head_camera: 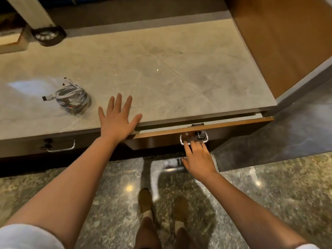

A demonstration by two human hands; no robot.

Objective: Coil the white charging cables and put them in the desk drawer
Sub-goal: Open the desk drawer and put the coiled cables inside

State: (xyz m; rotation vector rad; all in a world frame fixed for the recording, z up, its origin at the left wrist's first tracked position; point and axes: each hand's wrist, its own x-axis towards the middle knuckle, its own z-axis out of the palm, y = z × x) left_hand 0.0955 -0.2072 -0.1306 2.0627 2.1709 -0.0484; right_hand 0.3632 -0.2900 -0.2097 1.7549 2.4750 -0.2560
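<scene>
Head view: your right hand [197,157] hooks its fingers on the drawer handle [194,138]; drawer [203,125] is only a crack open. Left hand [116,121] lies flat on the counter [170,78], holding nothing. Coiled white cables [73,97] sit just left of it, so it's the nearer grip.

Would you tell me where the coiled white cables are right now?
The coiled white cables lie on the desk top, left in the head view, just left of the left hand resting flat there.

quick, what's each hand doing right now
Left hand: open, flat on the desk top, holding nothing.
Right hand: fingers curled on the drawer handle, the drawer slightly open.
</scene>
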